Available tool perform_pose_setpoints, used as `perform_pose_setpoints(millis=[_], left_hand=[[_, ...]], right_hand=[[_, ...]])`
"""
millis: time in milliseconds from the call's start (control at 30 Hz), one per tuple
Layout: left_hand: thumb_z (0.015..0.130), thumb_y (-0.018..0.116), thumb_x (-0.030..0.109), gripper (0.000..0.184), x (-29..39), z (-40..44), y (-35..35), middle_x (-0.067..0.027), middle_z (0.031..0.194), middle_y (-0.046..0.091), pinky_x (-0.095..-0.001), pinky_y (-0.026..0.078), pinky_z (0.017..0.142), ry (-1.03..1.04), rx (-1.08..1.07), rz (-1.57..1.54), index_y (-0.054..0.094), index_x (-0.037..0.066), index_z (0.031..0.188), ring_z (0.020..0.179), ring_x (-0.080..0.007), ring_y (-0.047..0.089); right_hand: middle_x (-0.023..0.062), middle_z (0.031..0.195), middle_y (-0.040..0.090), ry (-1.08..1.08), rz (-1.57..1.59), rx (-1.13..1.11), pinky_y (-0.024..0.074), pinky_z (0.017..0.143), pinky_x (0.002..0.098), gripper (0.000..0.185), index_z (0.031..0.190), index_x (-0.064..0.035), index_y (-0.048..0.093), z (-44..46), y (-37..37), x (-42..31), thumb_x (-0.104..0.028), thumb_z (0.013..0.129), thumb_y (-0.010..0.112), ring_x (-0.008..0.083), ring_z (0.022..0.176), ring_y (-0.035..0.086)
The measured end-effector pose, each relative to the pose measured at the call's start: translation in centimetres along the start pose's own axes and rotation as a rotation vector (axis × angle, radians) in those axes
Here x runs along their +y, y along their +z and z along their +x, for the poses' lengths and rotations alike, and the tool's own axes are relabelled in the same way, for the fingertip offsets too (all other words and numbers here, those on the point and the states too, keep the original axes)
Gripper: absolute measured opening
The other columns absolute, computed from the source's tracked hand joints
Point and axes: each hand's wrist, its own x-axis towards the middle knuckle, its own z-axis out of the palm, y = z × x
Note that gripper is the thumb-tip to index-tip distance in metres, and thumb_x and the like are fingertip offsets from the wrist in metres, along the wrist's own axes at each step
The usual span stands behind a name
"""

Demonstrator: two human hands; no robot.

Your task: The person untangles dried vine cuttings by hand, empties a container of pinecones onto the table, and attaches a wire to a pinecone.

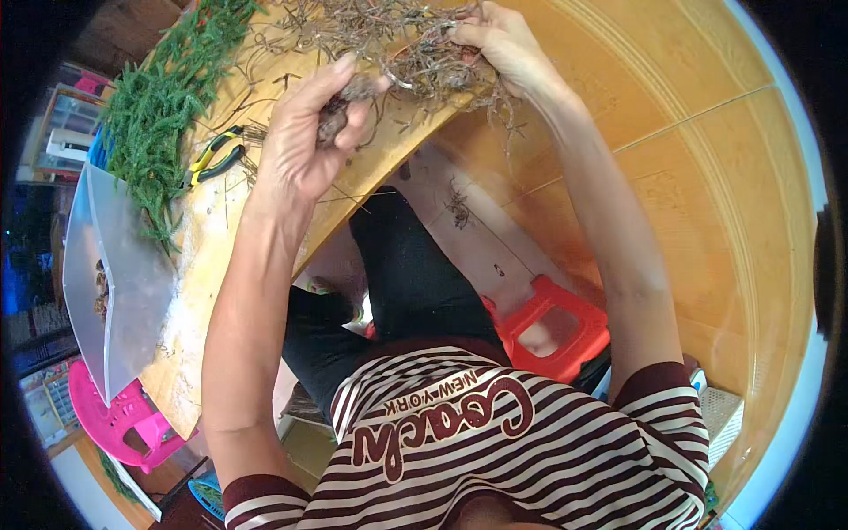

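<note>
My left hand is curled around small brown, dry-looking clumps, held above the wooden table. At the table's far edge, my right hand pinches into a tangled heap of dry, greyish-brown stems. Its fingertips are partly hidden by that heap. Yellow-and-black pliers lie on the table to the left of my left wrist. Beyond them, a pile of green, needle-leaved sprigs runs along the left side of the table.
A translucent plastic bag with brown bits inside hangs at the table's left edge. Below it stands a pink plastic stool. A red stool is on the floor to my right, near a fallen dry tuft. Wooden panelling rises on the right.
</note>
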Motion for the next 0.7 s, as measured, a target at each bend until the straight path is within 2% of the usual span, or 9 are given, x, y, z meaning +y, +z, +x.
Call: perform_pose_setpoints(millis=[100, 200, 233, 333, 400, 467, 533, 633, 700], left_hand=[[0.089, 0.062, 0.018, 0.015, -0.4, 0.6, 1.2, -0.0130, 0.091, 0.066, -0.0178, 0.031, 0.040, 0.018, -0.087, 0.002, 0.058, 0.005, 0.095, 0.048, -0.0072, 0.043], [0.086, 0.063, 0.013, 0.011, -1.2, 0.7, 1.8, -0.0110, 0.090, 0.066, -0.0181, 0.031, 0.040, 0.130, -0.229, 0.160, 0.060, 0.005, 0.093, 0.051, -0.0060, 0.043], [0.086, 0.063, 0.013, 0.011, -1.0, 0.2, 2.0, -0.0110, 0.090, 0.066, -0.0181, 0.031, 0.040, 0.128, -0.231, 0.159, 0.060, 0.005, 0.093, 0.051, -0.0060, 0.043], [0.085, 0.063, 0.009, 0.011, 2.1, -3.2, 1.6, -0.0071, 0.080, 0.066, -0.0171, 0.032, 0.042, 0.304, 0.076, 0.520, 0.061, 0.004, 0.095, 0.050, -0.0060, 0.047], [0.086, 0.063, 0.009, 0.011, 6.7, -4.8, -1.5, -0.0042, 0.079, 0.066, -0.0170, 0.030, 0.043, 0.640, 0.228, 0.755, 0.064, 0.004, 0.095, 0.051, -0.0044, 0.044], [0.087, 0.062, 0.010, 0.011, 12.7, -8.1, -4.9, -0.0027, 0.079, 0.065, -0.0164, 0.029, 0.046, 0.741, 0.345, 0.737, 0.065, 0.003, 0.095, 0.053, -0.0034, 0.044], [0.088, 0.063, 0.015, 0.016, 17.0, -10.5, -9.3, -0.0023, 0.078, 0.064, -0.0153, 0.029, 0.049, 0.984, 0.598, 0.787, 0.065, 0.001, 0.097, 0.054, -0.0034, 0.043], [0.090, 0.062, 0.017, 0.023, 22.5, -14.1, -18.4, -0.0044, 0.085, 0.066, -0.0190, 0.034, 0.050, 0.916, 0.741, 1.132, 0.065, 0.001, 0.105, 0.056, -0.0063, 0.046], [0.093, 0.059, 0.022, 0.028, 23.2, -15.2, -22.5, -0.0065, 0.103, 0.066, -0.0214, 0.042, 0.060, 0.159, 0.908, 1.630, 0.064, 0.002, 0.113, 0.068, -0.0075, 0.052]], right_hand=[[0.0107, 0.087, 0.058, -0.286, -0.003, -0.054, 0.0444, 0.071, 0.0314, 0.034, 0.108, 0.0068, 0.052, -0.3, 0.5, 0.0, -0.008, 0.079, 0.060, 0.0180, 0.080, 0.054], [0.0113, 0.089, 0.058, 0.108, -0.289, 0.102, 0.0451, 0.071, 0.0322, 0.036, 0.108, 0.0080, 0.052, 0.1, 1.1, -1.9, -0.009, 0.077, 0.059, 0.0187, 0.081, 0.054], [0.0113, 0.089, 0.058, 0.109, -0.290, 0.103, 0.0451, 0.071, 0.0322, 0.036, 0.108, 0.0080, 0.052, 0.2, 0.9, -1.7, -0.009, 0.077, 0.059, 0.0187, 0.081, 0.054], [0.0114, 0.089, 0.057, 0.120, -0.235, 0.141, 0.0454, 0.070, 0.0335, 0.040, 0.110, 0.0092, 0.051, 0.8, 1.1, -0.4, -0.010, 0.076, 0.059, 0.0192, 0.082, 0.054], [0.0110, 0.087, 0.060, 0.129, -0.183, 0.111, 0.0465, 0.069, 0.0310, 0.035, 0.107, 0.0079, 0.053, 0.8, 0.5, 1.0, -0.013, 0.080, 0.060, 0.0174, 0.080, 0.056], [0.0103, 0.082, 0.065, 0.137, -0.101, 0.058, 0.0487, 0.066, 0.0260, 0.029, 0.102, 0.0053, 0.056, 0.9, -0.2, 2.3, -0.018, 0.087, 0.061, 0.0138, 0.075, 0.061], [0.0100, 0.084, 0.065, 0.098, -0.047, 0.049, 0.0485, 0.064, 0.0263, 0.028, 0.104, 0.0055, 0.054, 1.0, -0.1, 2.7, -0.014, 0.086, 0.061, 0.0137, 0.073, 0.060], [0.0093, 0.082, 0.064, 0.046, 0.030, 0.089, 0.0477, 0.060, 0.0275, 0.024, 0.102, 0.0050, 0.053, 2.0, 1.3, 2.9, -0.011, 0.085, 0.059, 0.0133, 0.069, 0.059], [0.0087, 0.075, 0.064, 0.005, 0.072, 0.162, 0.0464, 0.057, 0.0293, 0.019, 0.094, 0.0037, 0.057, 1.8, 0.8, 3.1, -0.013, 0.086, 0.057, 0.0124, 0.066, 0.059]])
